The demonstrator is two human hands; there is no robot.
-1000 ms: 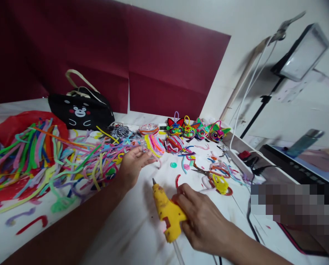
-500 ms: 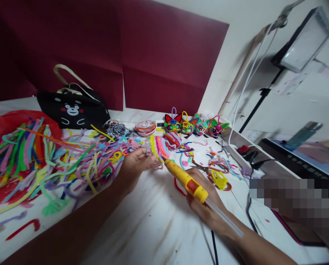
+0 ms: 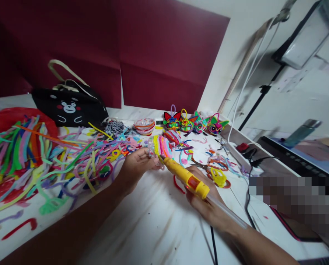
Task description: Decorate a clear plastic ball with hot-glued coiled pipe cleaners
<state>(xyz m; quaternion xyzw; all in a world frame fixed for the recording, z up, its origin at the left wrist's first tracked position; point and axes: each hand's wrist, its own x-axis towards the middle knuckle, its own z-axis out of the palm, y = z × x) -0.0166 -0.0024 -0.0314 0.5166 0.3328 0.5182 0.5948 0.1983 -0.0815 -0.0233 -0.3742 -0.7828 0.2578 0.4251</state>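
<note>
In the head view, my left hand (image 3: 139, 165) grips a rounded craft piece (image 3: 163, 145) by its left edge; yellow, pink and orange pipe-cleaner bands cover part of its clear shell. My right hand (image 3: 201, 193) is wrapped around a yellow hot glue gun (image 3: 185, 177), with a clear glue stick (image 3: 227, 209) sticking out of its back. The gun's nozzle is at the lower edge of the yellow band; whether it touches cannot be made out. A short red pipe cleaner (image 3: 178, 185) lies on the table left of my right hand.
Loose pipe cleaners (image 3: 78, 162) cover the left side, before a black bag (image 3: 69, 106). Behind the craft piece are a striped bowl (image 3: 144, 126) and several cat-like ornaments (image 3: 186, 123). Orange-handled scissors (image 3: 204, 166) lie right, near a power strip (image 3: 254, 167) and cables.
The glue gun's nozzle has shifted slightly left along the craft piece's lower edge. Both hands keep their grip, and the whole view has shifted a little.
</note>
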